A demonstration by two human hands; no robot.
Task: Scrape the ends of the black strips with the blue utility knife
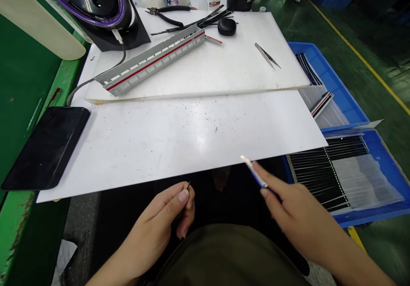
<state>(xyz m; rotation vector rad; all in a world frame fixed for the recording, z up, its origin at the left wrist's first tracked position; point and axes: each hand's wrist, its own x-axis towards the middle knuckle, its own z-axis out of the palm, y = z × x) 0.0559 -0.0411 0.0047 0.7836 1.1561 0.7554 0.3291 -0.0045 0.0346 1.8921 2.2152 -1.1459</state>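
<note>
Left hand below the near edge of the white board, thumb and forefinger pinched on a thin dark strip, its tip poking up just past the fingertips. Right hand closed around a blue-handled tool, pale tip blurred and angled up toward the board's edge, apart from the strip. Near the right hand, blue tray stacked with black and white strips. Farther back on a second board: grey rail with a red stripe, tweezers, black pliers, small black case. At left, phone lying screen up, partly off the board's corner.
</note>
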